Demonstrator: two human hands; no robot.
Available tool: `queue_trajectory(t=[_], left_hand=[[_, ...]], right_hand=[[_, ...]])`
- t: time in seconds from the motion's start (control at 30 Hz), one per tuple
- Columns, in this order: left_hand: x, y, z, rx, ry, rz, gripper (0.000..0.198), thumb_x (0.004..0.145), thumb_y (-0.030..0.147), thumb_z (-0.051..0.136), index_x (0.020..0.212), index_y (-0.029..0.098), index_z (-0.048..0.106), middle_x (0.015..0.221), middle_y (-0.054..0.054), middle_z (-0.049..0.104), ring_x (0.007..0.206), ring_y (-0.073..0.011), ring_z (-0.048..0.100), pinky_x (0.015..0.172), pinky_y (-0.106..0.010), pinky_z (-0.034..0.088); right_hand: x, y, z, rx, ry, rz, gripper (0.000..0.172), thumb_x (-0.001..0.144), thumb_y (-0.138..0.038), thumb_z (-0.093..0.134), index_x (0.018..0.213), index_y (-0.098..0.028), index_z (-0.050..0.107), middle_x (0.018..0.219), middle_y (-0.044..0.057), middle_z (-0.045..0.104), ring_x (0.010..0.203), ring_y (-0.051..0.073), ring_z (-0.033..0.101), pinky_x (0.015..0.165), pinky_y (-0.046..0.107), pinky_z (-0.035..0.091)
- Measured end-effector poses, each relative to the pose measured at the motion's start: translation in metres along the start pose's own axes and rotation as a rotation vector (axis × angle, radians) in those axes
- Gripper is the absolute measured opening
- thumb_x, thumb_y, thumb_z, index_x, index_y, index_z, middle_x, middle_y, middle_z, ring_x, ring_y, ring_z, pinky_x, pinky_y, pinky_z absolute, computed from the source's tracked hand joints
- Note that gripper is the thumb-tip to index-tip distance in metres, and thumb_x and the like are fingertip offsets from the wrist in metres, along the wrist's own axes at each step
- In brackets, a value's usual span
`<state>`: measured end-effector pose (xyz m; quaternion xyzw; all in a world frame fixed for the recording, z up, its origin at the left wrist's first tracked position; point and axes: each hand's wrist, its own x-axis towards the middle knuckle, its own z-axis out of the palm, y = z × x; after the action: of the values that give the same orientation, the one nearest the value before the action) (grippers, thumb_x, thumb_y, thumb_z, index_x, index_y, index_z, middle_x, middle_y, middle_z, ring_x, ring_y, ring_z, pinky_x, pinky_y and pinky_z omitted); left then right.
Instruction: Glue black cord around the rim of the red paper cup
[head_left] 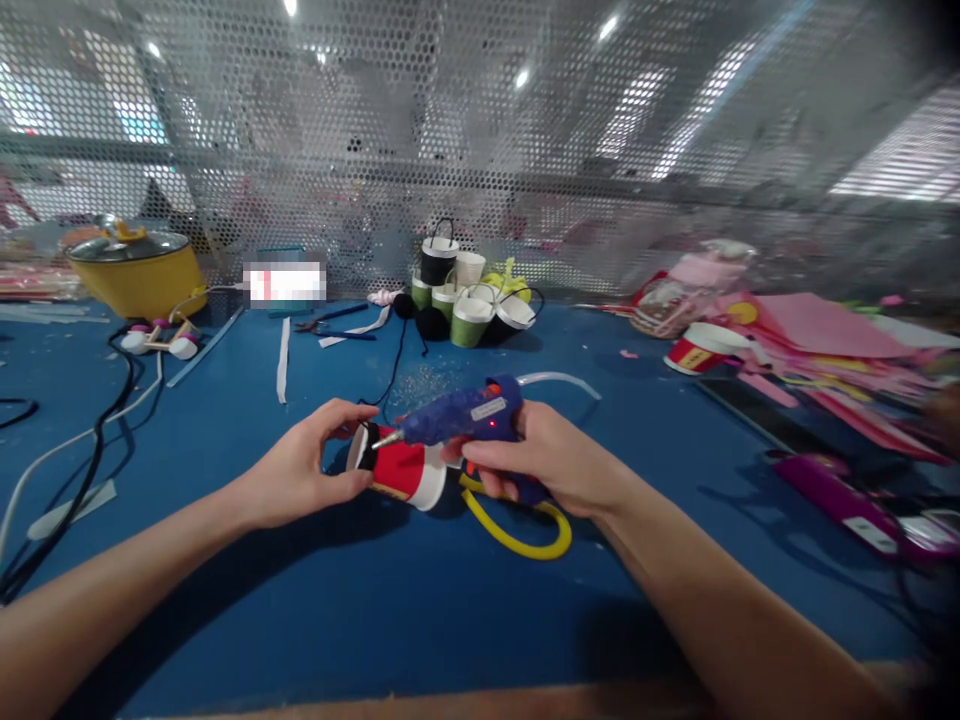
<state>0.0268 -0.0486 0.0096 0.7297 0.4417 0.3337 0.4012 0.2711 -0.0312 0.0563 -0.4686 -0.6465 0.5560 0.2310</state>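
Note:
My left hand [315, 465] grips a red and white paper cup [401, 466] that lies on its side, with thumb and fingers around its black-banded left end. In my right hand [525, 450] is a blue hot glue gun [457, 415], its metal tip at the black band of the cup. I cannot tell whether the tip touches the band. A clear glue stick [562, 379] sticks out behind the gun. Below the gun a yellow loop [525, 545] lies on the blue table. Black yarn [394, 370] runs from behind the cup toward a dark ball.
Small green, black and white cups [471, 318] stand at the back. Pliers [337, 325] and white strips lie left of them. A yellow pot [139, 275] and cables are at far left. At right are another red cup [697, 348], pink sheets [817, 325] and a purple device [840, 500].

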Motion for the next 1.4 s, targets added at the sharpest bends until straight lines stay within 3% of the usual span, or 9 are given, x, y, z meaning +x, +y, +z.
queue_trajectory(t=[0.17, 0.37, 0.67, 0.87, 1.0, 1.27, 1.4], left_hand=[[0.000, 0.001, -0.002, -0.014, 0.005, -0.013, 0.052, 0.069, 0.024, 0.063, 0.118, 0.015, 0.048, 0.115, -0.011, 0.053, 0.104, -0.0250, 0.052, 0.096, -0.045, 0.041], [0.000, 0.001, -0.004, -0.029, 0.014, -0.027, 0.052, 0.069, 0.027, 0.063, 0.118, 0.016, 0.047, 0.115, -0.011, 0.052, 0.104, -0.0246, 0.053, 0.093, -0.043, 0.042], [0.001, 0.002, -0.004, -0.021, 0.010, -0.048, 0.051, 0.069, 0.026, 0.063, 0.117, 0.018, 0.047, 0.114, -0.010, 0.053, 0.104, -0.0240, 0.054, 0.093, -0.043, 0.043], [0.001, 0.001, -0.004, -0.009, 0.017, -0.024, 0.053, 0.069, 0.027, 0.064, 0.118, 0.017, 0.048, 0.113, -0.010, 0.053, 0.103, -0.0238, 0.053, 0.094, -0.043, 0.043], [0.000, 0.001, -0.004, 0.011, 0.023, 0.001, 0.054, 0.069, 0.026, 0.064, 0.119, 0.015, 0.048, 0.114, -0.010, 0.052, 0.104, -0.0237, 0.052, 0.095, -0.041, 0.042], [0.000, 0.000, -0.005, 0.041, 0.022, 0.039, 0.054, 0.069, 0.025, 0.065, 0.120, 0.019, 0.046, 0.112, -0.008, 0.051, 0.104, -0.0233, 0.051, 0.095, -0.042, 0.041], [0.000, 0.000, -0.006, 0.053, 0.000, 0.076, 0.055, 0.070, 0.022, 0.064, 0.121, 0.020, 0.045, 0.115, -0.009, 0.050, 0.106, -0.0242, 0.051, 0.097, -0.044, 0.041]], right_hand=[[-0.005, 0.001, 0.001, -0.109, 0.039, -0.053, 0.023, 0.069, -0.036, 0.066, 0.068, -0.014, 0.063, 0.044, -0.003, 0.054, 0.041, 0.007, 0.046, 0.042, 0.020, 0.038], [-0.012, -0.004, 0.003, -0.342, 0.157, -0.079, 0.024, 0.071, -0.036, 0.061, 0.055, -0.019, 0.054, 0.046, -0.004, 0.054, 0.042, 0.010, 0.046, 0.043, 0.023, 0.038], [-0.017, -0.002, 0.013, -0.397, 0.193, -0.173, 0.016, 0.073, -0.036, 0.059, 0.077, -0.023, 0.068, 0.073, -0.001, 0.068, 0.066, 0.019, 0.060, 0.062, 0.029, 0.049], [-0.021, 0.001, 0.014, -0.646, 0.309, -0.163, 0.017, 0.071, -0.040, 0.058, 0.065, -0.025, 0.063, 0.063, 0.000, 0.065, 0.062, 0.021, 0.060, 0.063, 0.032, 0.049], [-0.019, -0.002, 0.015, -0.653, 0.311, -0.230, 0.018, 0.075, -0.039, 0.051, 0.071, -0.025, 0.061, 0.074, 0.004, 0.066, 0.071, 0.023, 0.061, 0.071, 0.034, 0.048], [-0.021, -0.008, 0.015, -0.714, 0.241, -0.216, 0.015, 0.074, -0.033, 0.050, 0.068, -0.024, 0.061, 0.071, 0.006, 0.064, 0.065, 0.022, 0.059, 0.065, 0.035, 0.048], [-0.022, -0.010, 0.016, -0.748, 0.298, -0.253, 0.016, 0.075, -0.034, 0.051, 0.066, -0.025, 0.061, 0.071, 0.006, 0.064, 0.068, 0.023, 0.060, 0.066, 0.036, 0.048]])
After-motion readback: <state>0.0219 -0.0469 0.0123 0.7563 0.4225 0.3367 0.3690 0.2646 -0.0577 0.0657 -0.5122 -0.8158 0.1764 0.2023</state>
